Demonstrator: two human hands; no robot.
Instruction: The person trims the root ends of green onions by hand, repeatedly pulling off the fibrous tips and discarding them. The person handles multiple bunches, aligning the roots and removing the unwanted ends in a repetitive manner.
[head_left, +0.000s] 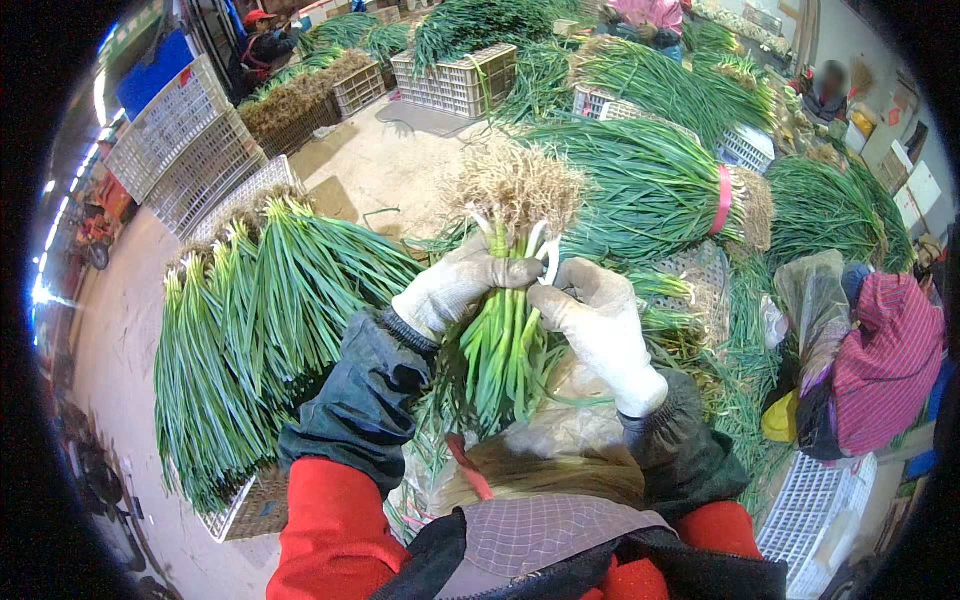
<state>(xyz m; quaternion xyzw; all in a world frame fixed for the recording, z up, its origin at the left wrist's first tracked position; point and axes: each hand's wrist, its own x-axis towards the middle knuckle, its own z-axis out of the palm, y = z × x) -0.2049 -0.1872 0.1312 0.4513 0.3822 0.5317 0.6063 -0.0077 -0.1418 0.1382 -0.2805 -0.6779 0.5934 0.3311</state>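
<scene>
A bunch of green onions (506, 352) hangs upright before me, its tangled, pale brown roots (521, 187) at the top and green leaves pointing down. My left hand (469, 281), in a dirty white work glove, is closed around the stems just below the roots. At the bunch's right side, my right hand (596, 319), gloved the same way, pinches a thin white stalk (553, 262) between thumb and fingers. The lower leaf tips reach down towards my lap, which a clear plastic sheet partly covers.
Root-up bundles of green onions (300, 262) lean over crates at left. A large bundle tied with a red band (721, 199) lies ahead right. Stacked plastic crates (191, 142) stand back left; a white crate (817, 517) is at lower right. Other people work at the back.
</scene>
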